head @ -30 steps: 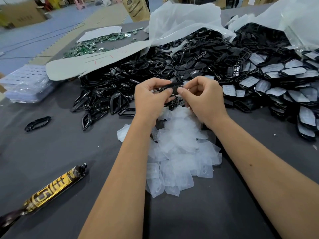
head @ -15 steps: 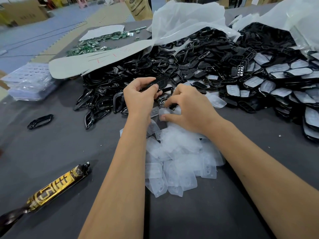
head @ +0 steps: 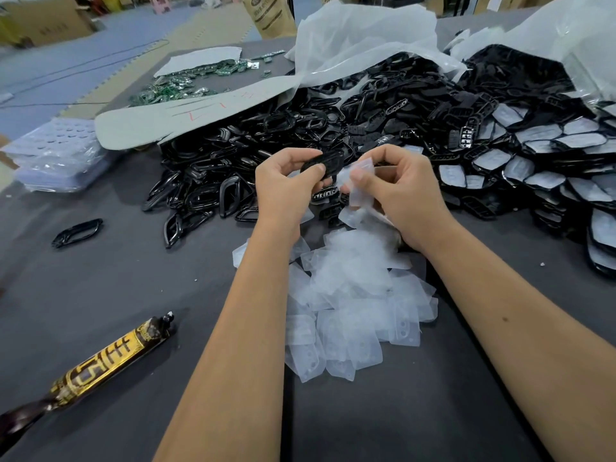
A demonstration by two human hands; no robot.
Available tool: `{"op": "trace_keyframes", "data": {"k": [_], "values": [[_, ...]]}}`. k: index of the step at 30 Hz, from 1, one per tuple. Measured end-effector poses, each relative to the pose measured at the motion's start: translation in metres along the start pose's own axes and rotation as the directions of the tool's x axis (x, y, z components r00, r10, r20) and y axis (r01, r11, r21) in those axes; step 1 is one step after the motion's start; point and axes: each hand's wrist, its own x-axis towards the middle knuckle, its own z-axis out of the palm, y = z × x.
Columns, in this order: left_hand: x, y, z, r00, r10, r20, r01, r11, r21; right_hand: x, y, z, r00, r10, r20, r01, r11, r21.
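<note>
Centrally, above the pile of clear pads [head: 350, 295], the left hand [head: 286, 188] grips a black shell [head: 325, 163] between curled fingers and thumb, while the right hand [head: 400, 191] pinches a translucent pad [head: 358, 185] just beside it.

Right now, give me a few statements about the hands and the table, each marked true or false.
1. The left hand grips a black shell. True.
2. The right hand is empty. False: it pinches a clear pad.
3. The gold tube stands upright. False: it lies flat on the table.
4. A heap of clear pads lies between the forearms. True.
</note>
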Motion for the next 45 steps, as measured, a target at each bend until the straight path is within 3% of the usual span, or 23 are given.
{"op": "trace_keyframes", "data": {"k": [7,14,19,21,25,31,39,45], "values": [[-0.002,0.0,0.003,1.0,0.007,0.002,-0.007,1.0,0.029,0.003,0.002,0.002,0.995,-0.092,-0.036,0.086,0.984,-0.154],[-0.003,0.002,0.004,1.0,-0.012,-0.02,0.012,1.0,0.01,0.0,0.001,0.0,0.998,0.009,-0.065,-0.013,0.997,-0.071],[-0.005,0.001,0.005,1.0,0.0,-0.031,0.0,1.0,0.018,-0.002,0.0,0.006,0.99,-0.134,-0.047,0.107,0.922,-0.373],[-0.005,0.001,0.006,0.999,0.012,-0.037,-0.012,1.0,0.017,-0.003,-0.001,0.009,0.987,-0.159,-0.037,0.132,0.91,-0.394],[-0.006,0.002,0.007,0.998,0.018,-0.055,-0.018,1.0,-0.013,-0.001,0.003,0.007,0.988,-0.141,-0.063,0.111,0.932,-0.345],[-0.008,-0.001,0.011,0.999,0.023,-0.044,-0.024,1.0,-0.015,0.002,0.004,0.003,0.997,0.017,-0.069,-0.018,1.0,0.0],[-0.009,-0.002,0.011,0.999,0.039,-0.002,-0.038,0.999,0.036,0.001,0.0,0.001,0.997,0.017,-0.073,-0.003,0.983,0.185],[-0.013,-0.001,0.013,0.997,0.056,0.054,-0.059,0.997,0.057,0.003,0.006,-0.001,0.995,-0.016,-0.103,0.029,0.993,0.119]]}}
